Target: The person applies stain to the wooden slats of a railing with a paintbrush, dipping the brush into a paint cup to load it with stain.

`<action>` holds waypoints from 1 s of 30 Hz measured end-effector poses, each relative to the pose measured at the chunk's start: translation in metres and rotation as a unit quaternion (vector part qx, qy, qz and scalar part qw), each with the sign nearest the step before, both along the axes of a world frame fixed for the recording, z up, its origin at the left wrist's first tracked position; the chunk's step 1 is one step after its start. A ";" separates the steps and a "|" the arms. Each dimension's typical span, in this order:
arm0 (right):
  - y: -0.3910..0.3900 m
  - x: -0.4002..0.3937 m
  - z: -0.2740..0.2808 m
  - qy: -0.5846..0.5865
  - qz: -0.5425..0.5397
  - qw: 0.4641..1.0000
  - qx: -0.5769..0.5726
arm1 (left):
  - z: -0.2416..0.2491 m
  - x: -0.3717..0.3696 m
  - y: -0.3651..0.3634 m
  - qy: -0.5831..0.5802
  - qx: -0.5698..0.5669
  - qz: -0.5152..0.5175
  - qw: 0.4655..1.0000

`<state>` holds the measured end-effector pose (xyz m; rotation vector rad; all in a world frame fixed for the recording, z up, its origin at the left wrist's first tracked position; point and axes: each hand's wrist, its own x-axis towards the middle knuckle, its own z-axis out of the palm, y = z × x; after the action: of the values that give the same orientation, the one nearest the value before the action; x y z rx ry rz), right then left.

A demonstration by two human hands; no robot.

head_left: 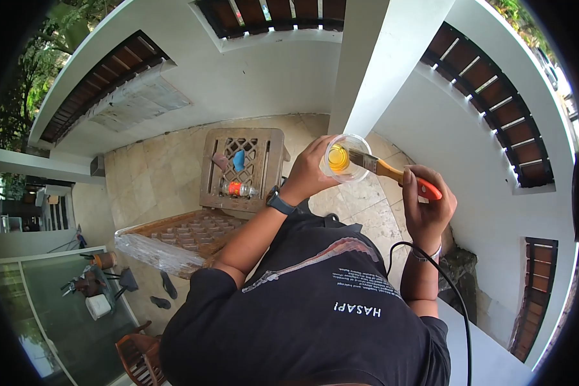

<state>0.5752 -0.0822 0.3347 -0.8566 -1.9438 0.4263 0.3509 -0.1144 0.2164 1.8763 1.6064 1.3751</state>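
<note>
My left hand (310, 168) is wrapped round a clear plastic cup (352, 139), tilted so that its mouth faces the camera. Yellow liquid (338, 158) shows inside it. My right hand (429, 202) grips a paintbrush (394, 172) with a yellow and orange-red handle. The bristle end reaches into the mouth of the cup, close to the liquid. Whether the bristles touch the liquid is hard to tell.
A worn stool (212, 136) behind my left hand bears a bottle with a red label (238, 189), a blue piece (239, 161) and a brownish piece (220, 161). A plastic-wrapped lattice panel (167, 248) lies nearby. A black cable (460, 297) loops beside my right arm.
</note>
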 end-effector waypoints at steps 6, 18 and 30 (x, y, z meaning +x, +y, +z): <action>0.004 -0.014 -0.003 -0.008 0.012 1.000 -0.008 | 0.002 -0.005 0.000 0.020 0.021 0.010 1.000; 0.003 -0.023 -0.010 -0.023 0.004 1.000 -0.014 | 0.009 -0.004 -0.001 0.018 0.026 -0.005 1.000; 0.009 0.009 -0.043 -0.040 0.139 0.979 0.143 | 0.008 0.001 -0.004 -0.084 -0.021 0.002 0.996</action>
<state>0.5844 -0.0732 0.2921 -0.4248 -2.1450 0.2676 0.3518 -0.1189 0.2243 1.6857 1.5454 1.4467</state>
